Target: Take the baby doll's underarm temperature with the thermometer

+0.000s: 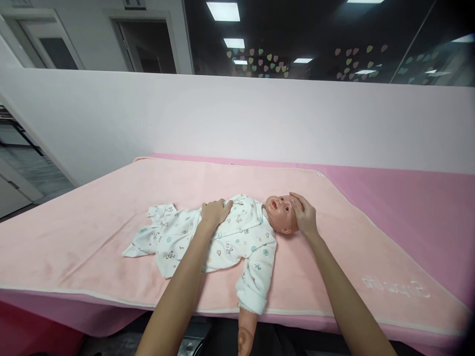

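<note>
Firstly, lettering: one word in white, upside down at the right of one peach blanket (111, 198), seemingly beginning "Spa", remainder uncertain. Doll (248, 232), one, lying face up on the blanket, head to the right, one arm hanging over the near edge; clothed in white printed garments (178, 240). Hands, two: left hand (216, 212) on the doll's clothed middle, fingers close together, whether gripping cloth cannot be told; right hand (305, 215) cupped loosely over its forehead. Doorways (146, 44), two, behind.

A doll (247, 225) lies on the blanket (104, 212) before a wall (237, 121).
</note>
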Action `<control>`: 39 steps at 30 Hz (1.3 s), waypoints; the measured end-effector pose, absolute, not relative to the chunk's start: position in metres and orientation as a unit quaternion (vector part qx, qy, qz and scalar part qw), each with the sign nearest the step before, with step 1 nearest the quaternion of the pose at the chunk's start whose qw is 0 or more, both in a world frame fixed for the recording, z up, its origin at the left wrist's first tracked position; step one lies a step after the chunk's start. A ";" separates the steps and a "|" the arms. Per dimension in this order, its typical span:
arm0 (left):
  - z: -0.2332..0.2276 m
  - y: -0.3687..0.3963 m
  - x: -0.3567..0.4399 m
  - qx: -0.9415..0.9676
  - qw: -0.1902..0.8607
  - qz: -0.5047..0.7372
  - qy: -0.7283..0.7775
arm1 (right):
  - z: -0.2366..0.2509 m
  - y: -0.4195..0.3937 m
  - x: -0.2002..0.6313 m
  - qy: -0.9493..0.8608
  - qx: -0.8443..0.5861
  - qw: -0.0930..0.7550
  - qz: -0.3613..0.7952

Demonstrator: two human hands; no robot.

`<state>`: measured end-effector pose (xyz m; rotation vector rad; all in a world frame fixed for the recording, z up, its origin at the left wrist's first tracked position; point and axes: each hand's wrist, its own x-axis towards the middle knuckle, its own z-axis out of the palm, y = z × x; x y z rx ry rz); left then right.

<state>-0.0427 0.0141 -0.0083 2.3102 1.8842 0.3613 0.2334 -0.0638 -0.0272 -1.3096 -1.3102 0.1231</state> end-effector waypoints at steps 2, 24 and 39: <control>-0.007 0.012 -0.042 0.763 0.074 0.124 0.630 | -0.027 -0.064 0.233 -0.566 -0.564 0.598 0.051; -0.008 0.011 -0.041 0.746 0.048 0.137 0.650 | -0.029 -0.064 0.232 -0.557 -0.558 0.612 0.055; -0.008 0.014 -0.042 0.737 0.082 0.156 0.653 | -0.041 -0.051 0.266 -0.157 -0.547 0.742 0.354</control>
